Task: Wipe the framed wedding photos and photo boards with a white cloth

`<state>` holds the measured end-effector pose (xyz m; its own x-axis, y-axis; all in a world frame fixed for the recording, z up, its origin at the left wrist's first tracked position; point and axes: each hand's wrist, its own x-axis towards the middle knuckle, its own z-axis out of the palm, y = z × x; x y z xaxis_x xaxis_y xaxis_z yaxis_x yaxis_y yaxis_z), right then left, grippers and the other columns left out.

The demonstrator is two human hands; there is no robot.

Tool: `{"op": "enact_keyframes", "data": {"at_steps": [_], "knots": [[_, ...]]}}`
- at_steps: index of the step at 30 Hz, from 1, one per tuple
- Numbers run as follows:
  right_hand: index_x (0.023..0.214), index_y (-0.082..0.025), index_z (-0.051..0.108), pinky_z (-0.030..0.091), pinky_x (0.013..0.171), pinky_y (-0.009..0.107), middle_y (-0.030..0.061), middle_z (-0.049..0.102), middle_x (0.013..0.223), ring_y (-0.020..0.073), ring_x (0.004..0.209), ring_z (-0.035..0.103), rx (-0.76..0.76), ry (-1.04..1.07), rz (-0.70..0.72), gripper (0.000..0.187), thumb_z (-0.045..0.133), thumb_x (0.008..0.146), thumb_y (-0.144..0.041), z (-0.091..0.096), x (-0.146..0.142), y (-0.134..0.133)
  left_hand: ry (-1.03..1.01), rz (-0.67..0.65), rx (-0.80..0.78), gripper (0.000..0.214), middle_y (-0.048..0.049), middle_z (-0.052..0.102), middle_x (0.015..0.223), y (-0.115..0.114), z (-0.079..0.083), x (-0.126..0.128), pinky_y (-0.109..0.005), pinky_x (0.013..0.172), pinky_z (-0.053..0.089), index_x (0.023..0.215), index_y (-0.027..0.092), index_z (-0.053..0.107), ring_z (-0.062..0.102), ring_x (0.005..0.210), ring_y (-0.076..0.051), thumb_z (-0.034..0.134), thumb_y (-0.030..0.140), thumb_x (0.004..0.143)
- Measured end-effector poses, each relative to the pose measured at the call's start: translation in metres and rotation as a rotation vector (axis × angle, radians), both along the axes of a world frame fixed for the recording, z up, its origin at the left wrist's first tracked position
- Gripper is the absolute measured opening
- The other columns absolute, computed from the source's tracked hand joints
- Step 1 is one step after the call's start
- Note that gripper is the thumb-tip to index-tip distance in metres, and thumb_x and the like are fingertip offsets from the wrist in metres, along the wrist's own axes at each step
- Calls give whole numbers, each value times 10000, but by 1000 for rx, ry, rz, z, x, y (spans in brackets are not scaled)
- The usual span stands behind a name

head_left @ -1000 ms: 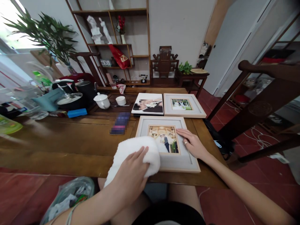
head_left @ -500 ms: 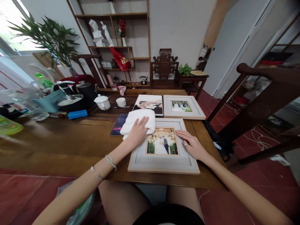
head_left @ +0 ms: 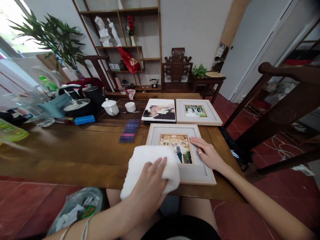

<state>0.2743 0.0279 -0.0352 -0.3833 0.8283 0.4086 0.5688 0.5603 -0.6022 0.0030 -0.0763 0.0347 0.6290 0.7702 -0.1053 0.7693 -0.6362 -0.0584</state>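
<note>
My left hand (head_left: 151, 181) presses on a folded white towel (head_left: 143, 158), fingers curled into the cloth. The towel covers the near left corner of a pale wooden picture frame (head_left: 200, 175) and hangs past the table's front edge. Inside that frame is a couple's photo (head_left: 187, 146), its lower left hidden by the towel. On the frame's right side rests my right hand (head_left: 210, 156), holding nothing, its fingers stretched out flat beside the photo.
Behind lie a second framed photo (head_left: 215, 116) and a photo album (head_left: 160, 108). A blurred purple packet (head_left: 130, 130) is left of the frame. Farther left stand a white lidded cup (head_left: 110, 107), a blue box (head_left: 85, 119) and a pot (head_left: 76, 108). Below is a lined bin (head_left: 96, 193).
My left hand has pulled the towel from the frame's far left corner toward me, down to its near left corner. The purple packet is uncovered. My right hand stays on the frame.
</note>
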Motion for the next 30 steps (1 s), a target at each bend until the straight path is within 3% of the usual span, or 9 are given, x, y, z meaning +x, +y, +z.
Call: {"op": "enact_keyframes", "data": {"at_steps": [3,7,10,12,16,25,28,30], "knots": [[1239,-237,615,378,1088,541,50,608,1297,246,1243,524,-1,9,-2,550,432,753,-58,1,0,0,-25,5,96,250,-189,313,1497,42,-9,-5,-520,1030,343,948,156,717,329,1355,-355,625,345,812],[1246,-262,609,387,1083,537,33,610,1296,243,1241,527,1,22,-4,577,432,742,-43,1,0,0,-42,9,253,256,-178,246,1528,103,-18,-5,-508,1117,229,934,130,720,194,1413,-358,621,343,835],[1244,-252,612,389,1082,533,41,612,1293,244,1240,527,9,17,-5,578,428,738,-39,1,0,0,-54,25,304,317,-193,217,1533,128,-20,0,-519,1125,203,957,106,715,157,1418,-373,576,378,873],[1246,-235,611,387,1085,527,53,607,1298,242,1246,521,11,7,-6,571,422,743,-41,0,0,0,-43,18,291,310,-181,232,1532,133,-19,4,-516,1122,214,961,112,716,181,1413,-371,564,371,882],[1254,-208,604,387,1086,522,67,603,1303,238,1253,515,16,-13,1,566,411,749,-41,0,0,1,11,14,180,302,-162,300,1509,113,-13,8,-505,1093,281,995,125,708,265,1387,-366,530,350,901],[1236,-243,619,375,1090,542,50,611,1294,248,1240,529,3,10,0,557,440,745,-49,1,0,0,14,-91,-157,289,-180,380,1460,-3,24,7,-452,1003,420,1028,163,694,400,1319,-358,551,365,877],[1234,-238,620,372,1093,540,54,613,1291,248,1241,529,2,8,6,549,439,749,-53,1,1,0,-18,-84,-156,336,-174,322,1493,-14,18,9,-476,1030,392,1090,181,671,354,1344,-370,584,401,851],[1231,-246,622,376,1090,541,48,615,1288,249,1236,533,7,13,11,550,447,745,-55,0,1,1,-34,-43,-108,337,-169,293,1509,-7,8,12,-499,1057,353,1097,177,668,316,1362,-375,601,386,841]]}}
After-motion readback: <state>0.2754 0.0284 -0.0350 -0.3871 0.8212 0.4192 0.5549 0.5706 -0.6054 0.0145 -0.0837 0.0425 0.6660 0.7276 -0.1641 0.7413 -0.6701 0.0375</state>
